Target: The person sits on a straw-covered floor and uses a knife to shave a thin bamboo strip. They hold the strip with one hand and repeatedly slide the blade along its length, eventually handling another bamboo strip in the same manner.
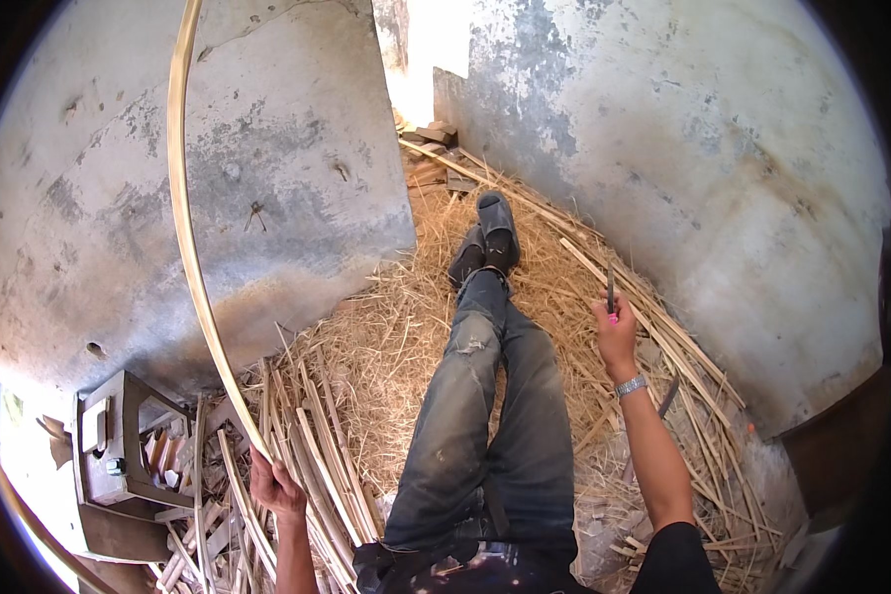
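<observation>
So the long pale bamboo strip arcs up against the grey stained concrete wall and runs out of the top of the shot, its low end pinched in the left hand, fingers wrapped shut round it, probably so the springy length stays bowed clear of the outstretched legs in faded blue jeans on the straw-covered floor. The right hand is raised out to the side, curled closed on a thin dark blade-like tool with a pink bit at the grip, point up and away from the body; honestly can't tell what that tool is, it's too small, and the strip's top end is cut off
</observation>
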The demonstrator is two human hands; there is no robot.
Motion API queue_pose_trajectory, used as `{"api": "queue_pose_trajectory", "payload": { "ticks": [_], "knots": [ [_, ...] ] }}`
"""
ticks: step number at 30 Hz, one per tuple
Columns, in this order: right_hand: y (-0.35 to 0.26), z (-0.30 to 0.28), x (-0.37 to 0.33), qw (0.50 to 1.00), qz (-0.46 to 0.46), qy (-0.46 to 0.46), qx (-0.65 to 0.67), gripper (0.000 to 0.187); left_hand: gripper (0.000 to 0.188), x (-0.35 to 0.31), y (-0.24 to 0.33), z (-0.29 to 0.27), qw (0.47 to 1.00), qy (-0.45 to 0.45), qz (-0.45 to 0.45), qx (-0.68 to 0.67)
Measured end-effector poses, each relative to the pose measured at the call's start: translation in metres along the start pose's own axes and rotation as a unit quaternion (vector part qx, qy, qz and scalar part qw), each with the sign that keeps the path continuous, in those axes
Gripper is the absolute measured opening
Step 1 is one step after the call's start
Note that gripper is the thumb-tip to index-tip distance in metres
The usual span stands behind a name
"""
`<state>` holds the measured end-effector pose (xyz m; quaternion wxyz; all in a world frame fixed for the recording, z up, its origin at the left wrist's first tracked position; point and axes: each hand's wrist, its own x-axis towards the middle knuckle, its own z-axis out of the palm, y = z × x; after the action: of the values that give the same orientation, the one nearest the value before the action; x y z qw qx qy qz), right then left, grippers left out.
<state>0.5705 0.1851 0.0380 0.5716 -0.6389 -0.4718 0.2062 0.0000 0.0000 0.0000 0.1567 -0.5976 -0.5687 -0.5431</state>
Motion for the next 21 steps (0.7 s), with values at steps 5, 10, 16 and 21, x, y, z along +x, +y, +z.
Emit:
{"api": "queue_pose_trajectory", "payload": {
  "ticks": [5, 10, 16, 21],
  "knots": [
    [0.049, 0.024, 0.003, 0.999, -0.033, 0.014, -0.006, 0.03, 0.047, -0.195, -0.089, -0.052, 0.936, -0.311, -0.086, 0.14],
    [0.024, 0.045, -0.007, 0.999, 0.001, -0.041, 0.009, 0.029, 0.04, -0.275, -0.105, -0.096, 0.848, -0.397, -0.284, 0.204],
    [0.009, 0.06, -0.003, 0.987, 0.02, -0.094, 0.13, 0.028, 0.087, -0.165, -0.063, -0.019, 0.958, -0.157, -0.212, 0.111],
    [-0.032, 0.067, -0.017, 0.964, 0.044, -0.187, 0.182, 0.035, 0.062, -0.089, 0.001, 0.026, 0.945, -0.18, -0.269, -0.056]
  ]
}}
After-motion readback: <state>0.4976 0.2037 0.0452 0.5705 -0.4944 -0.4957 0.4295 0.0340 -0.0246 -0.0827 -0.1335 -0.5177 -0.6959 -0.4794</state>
